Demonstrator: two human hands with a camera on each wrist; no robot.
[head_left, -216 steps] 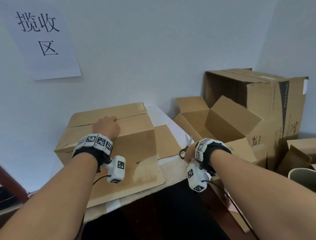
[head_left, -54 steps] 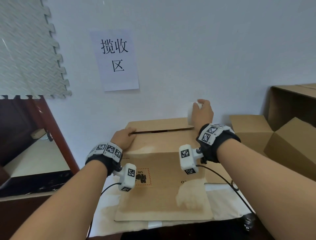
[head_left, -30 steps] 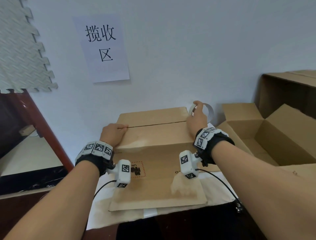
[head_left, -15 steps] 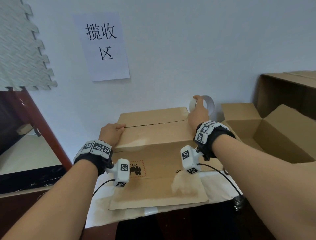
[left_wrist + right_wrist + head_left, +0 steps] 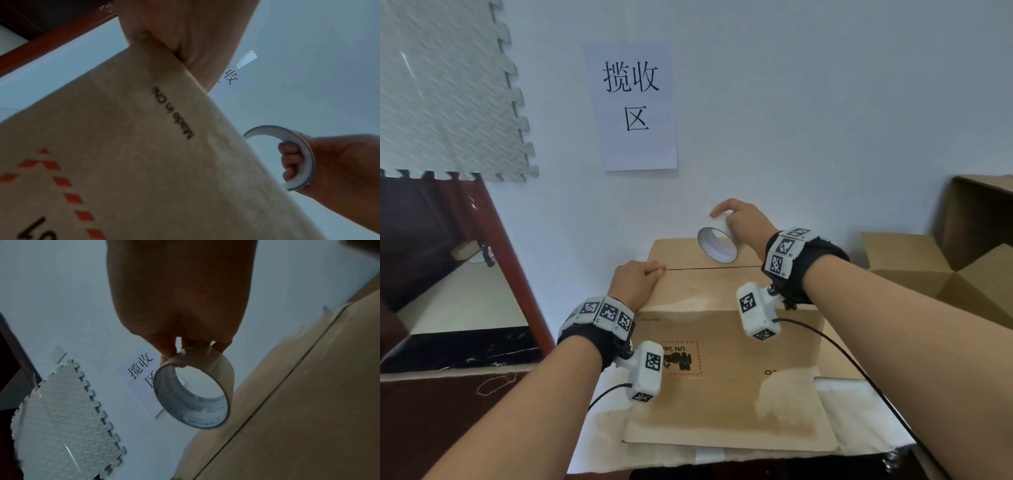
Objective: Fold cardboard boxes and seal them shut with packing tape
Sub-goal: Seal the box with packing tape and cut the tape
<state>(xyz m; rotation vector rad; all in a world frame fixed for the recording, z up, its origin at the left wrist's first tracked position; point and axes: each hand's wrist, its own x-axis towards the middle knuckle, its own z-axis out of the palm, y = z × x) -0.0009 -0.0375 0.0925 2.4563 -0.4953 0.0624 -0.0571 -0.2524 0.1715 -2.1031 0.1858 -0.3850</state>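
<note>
Both forearms bare, no sleeves. Left hand (image 5: pixel 635 281) and right hand (image 5: pixel 744 222) bare, no gloves. Each wrist wears a black fabric wrist strap (image 5: pixel 592 339) with a band of white square tiles printed with black-and-white fiducial markers (image 5: pixel 607 313). A white boxy wrist camera module (image 5: pixel 645 370) hangs off each strap at about 5 o'clock, carrying more marker squares on its faces. A thin black cable (image 5: pixel 835 346) leaves the right module; another leaves the left.
</note>
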